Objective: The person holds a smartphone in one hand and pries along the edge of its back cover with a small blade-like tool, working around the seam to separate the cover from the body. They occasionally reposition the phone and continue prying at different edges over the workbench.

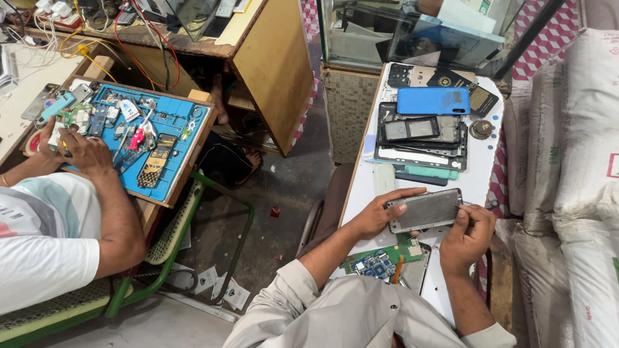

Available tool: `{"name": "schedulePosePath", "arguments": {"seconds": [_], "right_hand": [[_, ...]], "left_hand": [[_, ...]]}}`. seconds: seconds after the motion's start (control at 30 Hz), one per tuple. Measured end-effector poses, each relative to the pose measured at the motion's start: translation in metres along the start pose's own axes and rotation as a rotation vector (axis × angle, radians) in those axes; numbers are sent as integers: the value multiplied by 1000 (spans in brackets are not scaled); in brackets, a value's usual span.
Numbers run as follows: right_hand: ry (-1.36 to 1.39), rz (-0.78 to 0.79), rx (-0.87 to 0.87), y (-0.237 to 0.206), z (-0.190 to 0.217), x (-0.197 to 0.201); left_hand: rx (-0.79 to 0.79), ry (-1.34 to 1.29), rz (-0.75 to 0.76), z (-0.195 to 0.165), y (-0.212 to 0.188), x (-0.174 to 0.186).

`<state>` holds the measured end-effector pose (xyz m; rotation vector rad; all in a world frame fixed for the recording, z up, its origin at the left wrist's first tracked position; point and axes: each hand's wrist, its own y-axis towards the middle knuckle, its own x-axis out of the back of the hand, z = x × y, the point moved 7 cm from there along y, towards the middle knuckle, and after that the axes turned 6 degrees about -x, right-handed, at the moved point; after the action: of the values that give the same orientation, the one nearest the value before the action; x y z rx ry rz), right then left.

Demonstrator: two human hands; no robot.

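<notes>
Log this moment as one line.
left hand: grips grey rectangular phone panel | right hand: at panel's right edge | green circuit board: on white table below

Single head-worn view, looking steeply down and forward from close above the white table (480,183); it probably tilts slightly left, taking in a co-worker's blue mat (174,164).

The circuit board (380,261) below the phone frame (425,210) is partly hidden by the left hand (377,216); parts on the blue mat (171,161) are too small to tell.

Bright even daylight, soft shadows, glare on glass case (387,32) (top), wide-angle edge distortion
</notes>
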<state>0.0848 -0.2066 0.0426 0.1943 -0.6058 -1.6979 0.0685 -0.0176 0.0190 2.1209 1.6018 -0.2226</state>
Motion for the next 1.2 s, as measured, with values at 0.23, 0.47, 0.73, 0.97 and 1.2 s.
{"name": "schedulePosePath", "arguments": {"seconds": [0.23, 0.47, 0.73, 0.97, 1.2], "right_hand": [[-17, 23, 55, -3, 9, -5], [-41, 22, 70, -2, 10, -5], [-27, 26, 63, -1, 9, -5], [-65, 41, 45, 0, 8, -5], [-19, 44, 33, 1, 9, -6]], "left_hand": [[48, -140, 4, -5, -1, -4], [87, -322, 29, -5, 0, -8], [104, -378, 26, -1, 0, -6], [112, -288, 14, 6, 2, -4], [101, -296, 22, 5, 1, -4]]}}
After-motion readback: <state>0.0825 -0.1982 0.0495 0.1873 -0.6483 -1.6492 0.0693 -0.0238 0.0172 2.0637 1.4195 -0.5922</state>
